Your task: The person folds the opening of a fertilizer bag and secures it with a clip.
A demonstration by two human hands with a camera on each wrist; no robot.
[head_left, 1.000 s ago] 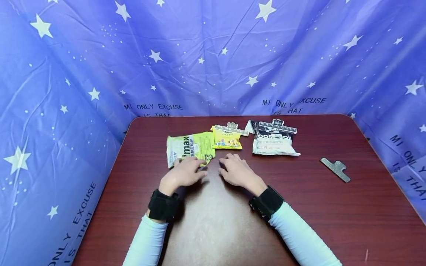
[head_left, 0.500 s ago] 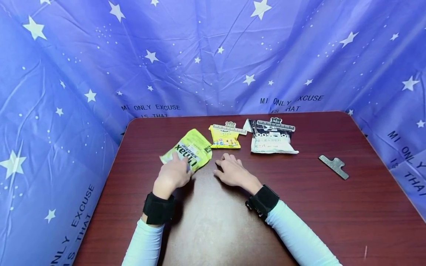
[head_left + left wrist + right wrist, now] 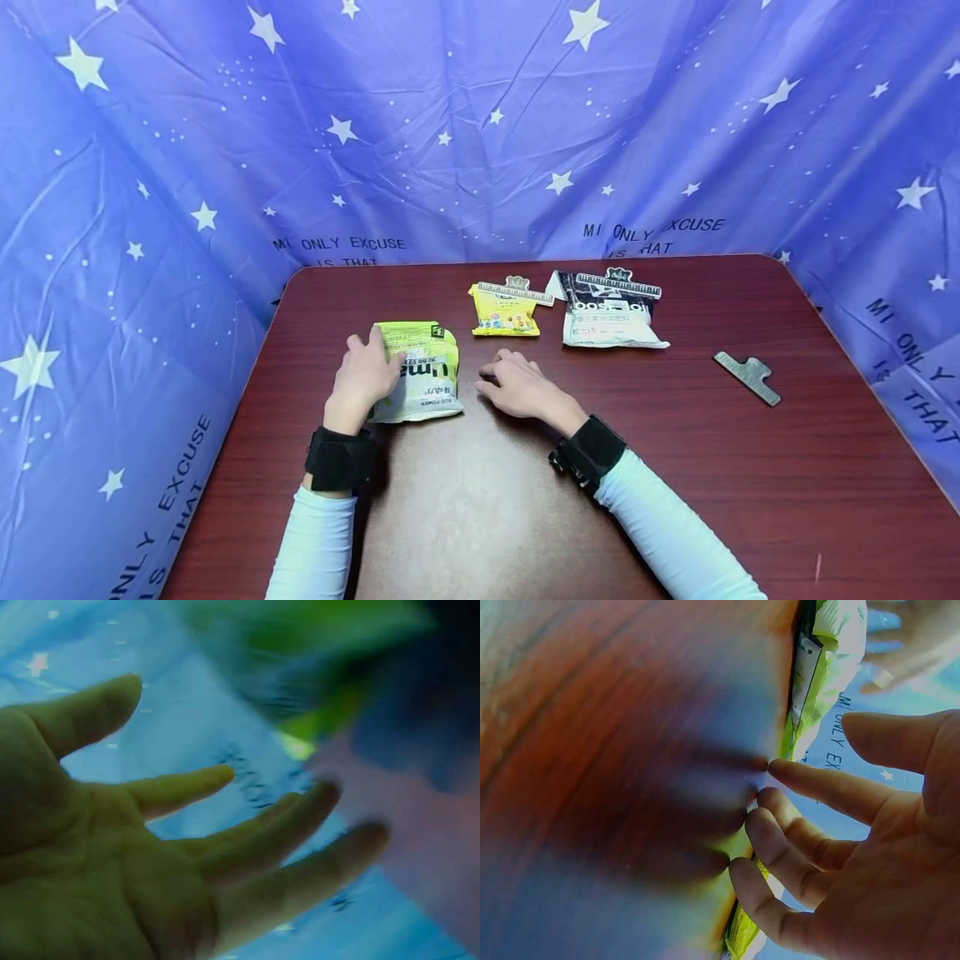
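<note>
A green and white printed bag (image 3: 433,385) lies flat on the table, its lettering upside down in the head view. At its left side is my left hand (image 3: 362,375), fingers spread; the left wrist view shows the bag (image 3: 330,652) blurred and nothing in the palm. To the bag's right, my right hand (image 3: 521,387) rests its fingertips on the tabletop and holds nothing. Just beyond that hand lies a small yellow packet (image 3: 504,317) with a metal clip (image 3: 517,292) across its top. A black and white bag (image 3: 611,327) beside it carries a similar clip (image 3: 619,286).
One loose metal clip (image 3: 747,377) lies on the right part of the dark red wooden table (image 3: 750,500). A blue curtain (image 3: 480,125) with white stars hangs behind the table and along both sides.
The green bag has been turned round on the table, its white end now toward me, and sits further from the yellow packet. My left hand has moved left. The right hand stays in place.
</note>
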